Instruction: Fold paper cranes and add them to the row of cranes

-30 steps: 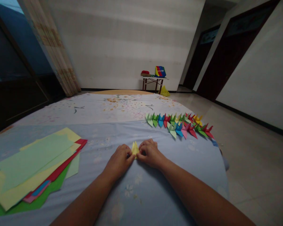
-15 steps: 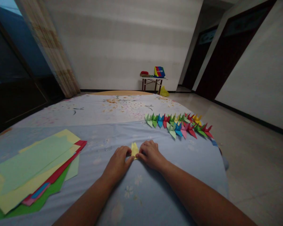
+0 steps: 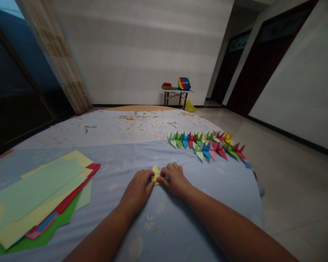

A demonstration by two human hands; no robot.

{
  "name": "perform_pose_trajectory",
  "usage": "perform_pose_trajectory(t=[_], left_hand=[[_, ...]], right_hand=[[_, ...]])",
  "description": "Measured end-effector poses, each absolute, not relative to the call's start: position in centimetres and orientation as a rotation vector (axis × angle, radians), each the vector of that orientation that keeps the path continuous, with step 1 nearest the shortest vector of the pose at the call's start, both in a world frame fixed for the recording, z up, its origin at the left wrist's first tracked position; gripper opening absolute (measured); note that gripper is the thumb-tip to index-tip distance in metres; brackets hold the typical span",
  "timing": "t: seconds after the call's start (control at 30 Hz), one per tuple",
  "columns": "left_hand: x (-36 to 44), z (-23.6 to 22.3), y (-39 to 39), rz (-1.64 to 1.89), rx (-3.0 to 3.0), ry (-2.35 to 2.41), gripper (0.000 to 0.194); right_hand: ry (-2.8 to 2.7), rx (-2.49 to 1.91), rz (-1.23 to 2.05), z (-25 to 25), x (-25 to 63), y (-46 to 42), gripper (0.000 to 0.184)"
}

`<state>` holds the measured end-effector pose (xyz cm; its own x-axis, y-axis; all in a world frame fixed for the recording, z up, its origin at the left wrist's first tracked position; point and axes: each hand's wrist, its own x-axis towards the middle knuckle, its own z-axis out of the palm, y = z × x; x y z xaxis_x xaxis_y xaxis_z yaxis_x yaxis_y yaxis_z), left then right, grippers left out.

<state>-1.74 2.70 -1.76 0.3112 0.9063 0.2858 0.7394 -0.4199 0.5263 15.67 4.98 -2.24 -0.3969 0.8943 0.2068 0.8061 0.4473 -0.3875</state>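
Note:
A small folded piece of yellow paper (image 3: 155,173) lies on the light blue floral cloth (image 3: 180,218) in front of me. My left hand (image 3: 138,189) pinches its left side with fingers curled. From the other side my right hand (image 3: 175,178) presses on it, fingers bent. Only the paper's top point shows between the two hands.
A stack of coloured paper sheets (image 3: 38,196), green, yellow and red, lies at the left. Several folded paper cranes (image 3: 206,143) stand in two rows at the far right of the cloth. A small table (image 3: 177,94) with colourful things stands by the far wall.
The yellow paper now shows less between my fingers and sits lower and flatter; both hands have closed in a little over it. The view has barely shifted.

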Motion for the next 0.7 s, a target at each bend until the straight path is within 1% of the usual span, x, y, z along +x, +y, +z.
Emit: perform_pose_trajectory(t=[0.1, 0.27, 0.57, 0.7], left_hand=[[-1.66, -1.60, 2.65, 0.784, 2.321, 1.485, 0.009], [-1.65, -1.63, 2.76, 0.793, 2.299, 1.471, 0.010], [-1.38, -1.12, 2.62, 0.725, 2.196, 1.593, 0.012], [-1.41, -1.29, 2.78, 0.715, 2.222, 1.573, 0.012]], right_hand=[[-2.264, -1.371, 0.357, -2.23, 15.82, 4.95, 0.021], [-2.252, -1.271, 0.467, -2.12, 16.06, 5.23, 0.016], [-2.333, -1.378, 0.488, -2.09, 15.73, 5.82, 0.014], [-2.307, -1.397, 0.498, -2.03, 15.60, 5.75, 0.014]])
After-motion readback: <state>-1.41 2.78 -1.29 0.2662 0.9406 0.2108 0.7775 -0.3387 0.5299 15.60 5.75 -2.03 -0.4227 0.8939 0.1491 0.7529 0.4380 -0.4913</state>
